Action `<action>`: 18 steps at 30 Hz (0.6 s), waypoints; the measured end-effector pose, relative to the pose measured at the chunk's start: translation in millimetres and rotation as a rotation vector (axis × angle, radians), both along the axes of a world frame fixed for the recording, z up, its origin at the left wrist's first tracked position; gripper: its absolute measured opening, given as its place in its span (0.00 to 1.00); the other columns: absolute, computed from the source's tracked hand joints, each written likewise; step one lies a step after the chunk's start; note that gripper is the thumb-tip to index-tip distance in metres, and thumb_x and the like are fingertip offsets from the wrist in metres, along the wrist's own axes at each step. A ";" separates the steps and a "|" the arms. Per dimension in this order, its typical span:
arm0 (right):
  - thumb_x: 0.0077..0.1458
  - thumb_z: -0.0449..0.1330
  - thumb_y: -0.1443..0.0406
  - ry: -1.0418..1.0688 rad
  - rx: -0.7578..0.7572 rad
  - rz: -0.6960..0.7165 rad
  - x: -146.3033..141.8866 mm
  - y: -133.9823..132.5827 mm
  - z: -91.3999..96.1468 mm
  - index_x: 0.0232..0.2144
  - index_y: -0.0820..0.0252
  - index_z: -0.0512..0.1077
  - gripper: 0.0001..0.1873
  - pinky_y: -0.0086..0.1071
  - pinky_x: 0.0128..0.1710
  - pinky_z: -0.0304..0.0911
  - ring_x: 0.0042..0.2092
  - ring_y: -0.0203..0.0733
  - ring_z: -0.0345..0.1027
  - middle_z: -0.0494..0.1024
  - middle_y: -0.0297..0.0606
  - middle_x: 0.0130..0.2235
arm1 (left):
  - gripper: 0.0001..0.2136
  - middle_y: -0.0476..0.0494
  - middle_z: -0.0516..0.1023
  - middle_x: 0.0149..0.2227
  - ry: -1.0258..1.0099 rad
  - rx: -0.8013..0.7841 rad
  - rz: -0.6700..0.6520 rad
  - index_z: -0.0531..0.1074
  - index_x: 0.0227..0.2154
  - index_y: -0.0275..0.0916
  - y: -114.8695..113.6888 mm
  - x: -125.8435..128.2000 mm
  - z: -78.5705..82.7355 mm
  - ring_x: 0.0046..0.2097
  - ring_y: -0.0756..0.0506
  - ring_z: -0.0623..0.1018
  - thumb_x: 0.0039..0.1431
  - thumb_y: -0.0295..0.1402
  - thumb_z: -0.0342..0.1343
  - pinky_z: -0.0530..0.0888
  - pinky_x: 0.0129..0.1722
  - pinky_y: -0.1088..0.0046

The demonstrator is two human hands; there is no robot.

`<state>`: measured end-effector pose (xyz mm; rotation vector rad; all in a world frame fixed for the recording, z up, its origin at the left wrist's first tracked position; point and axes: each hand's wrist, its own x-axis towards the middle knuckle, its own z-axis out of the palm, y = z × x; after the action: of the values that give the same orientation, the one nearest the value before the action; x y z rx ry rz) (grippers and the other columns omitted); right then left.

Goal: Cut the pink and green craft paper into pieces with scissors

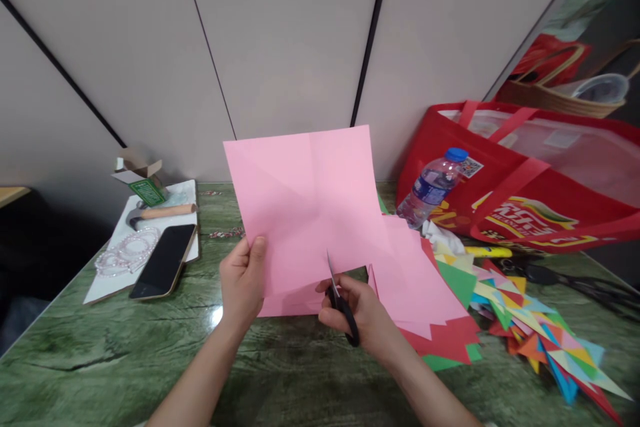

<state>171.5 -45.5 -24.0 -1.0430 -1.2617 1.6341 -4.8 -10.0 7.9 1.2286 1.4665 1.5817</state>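
Observation:
A large pink sheet of paper with a faint vertical crease is held up before me. My left hand pinches its lower left edge, thumb in front. In my right hand is a pair of scissors with black handles, the blade pointing up in front of the sheet's lower part. Whether the blades touch the paper I cannot tell. Behind and to the right lies a stack of pink sheets, with red sheets and green ones under it.
Left stand a phone, a bead string, a hammer and a small green box on a white board. Right are a water bottle, a red bag, a yellow marker and coloured paper scraps.

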 end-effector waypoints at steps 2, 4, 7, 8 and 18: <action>0.37 0.67 0.54 -0.018 -0.003 -0.004 -0.2 -0.1 1.3 0.31 0.60 0.66 0.22 0.27 0.22 0.50 0.22 0.31 0.54 0.64 0.27 0.21 | 0.13 0.52 0.67 0.21 0.002 0.003 0.002 0.70 0.23 0.38 -0.3 0.1 0.2 0.23 0.52 0.63 0.52 0.42 0.53 0.61 0.21 0.78; 0.37 0.67 0.54 -0.025 -0.007 -0.011 -0.7 -0.2 2.2 0.31 0.59 0.67 0.22 0.27 0.21 0.50 0.21 0.30 0.54 0.64 0.27 0.21 | 0.13 0.52 0.66 0.21 -0.008 0.011 0.002 0.69 0.22 0.38 -0.7 0.2 0.0 0.23 0.52 0.63 0.52 0.42 0.53 0.61 0.21 0.78; 0.36 0.67 0.55 -0.035 -0.013 -0.027 -1.4 -0.4 2.3 0.30 0.60 0.67 0.21 0.26 0.20 0.50 0.21 0.30 0.54 0.64 0.27 0.21 | 0.13 0.52 0.65 0.20 -0.008 0.012 0.010 0.68 0.21 0.38 -1.4 0.4 0.6 0.22 0.52 0.62 0.52 0.41 0.53 0.60 0.20 0.78; 0.37 0.67 0.55 -0.038 -0.015 -0.029 -1.5 -0.5 2.2 0.30 0.60 0.67 0.21 0.26 0.20 0.50 0.21 0.30 0.55 0.64 0.27 0.20 | 0.13 0.52 0.64 0.20 -0.004 0.010 0.013 0.67 0.20 0.38 -1.6 0.6 1.1 0.22 0.53 0.61 0.52 0.41 0.53 0.60 0.20 0.78; 0.38 0.66 0.56 -0.034 -0.027 -0.051 -2.7 -1.3 -2.2 0.29 0.60 0.66 0.19 0.25 0.18 0.53 0.17 0.29 0.57 0.65 0.25 0.18 | 0.13 0.52 0.63 0.20 0.013 0.016 0.020 0.67 0.20 0.38 -2.0 -0.2 0.5 0.23 0.53 0.61 0.53 0.41 0.53 0.59 0.20 0.79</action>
<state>168.8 -46.8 -26.2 -1.1156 -1.2285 1.6046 -5.0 -12.0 8.5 1.2391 1.4818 1.6041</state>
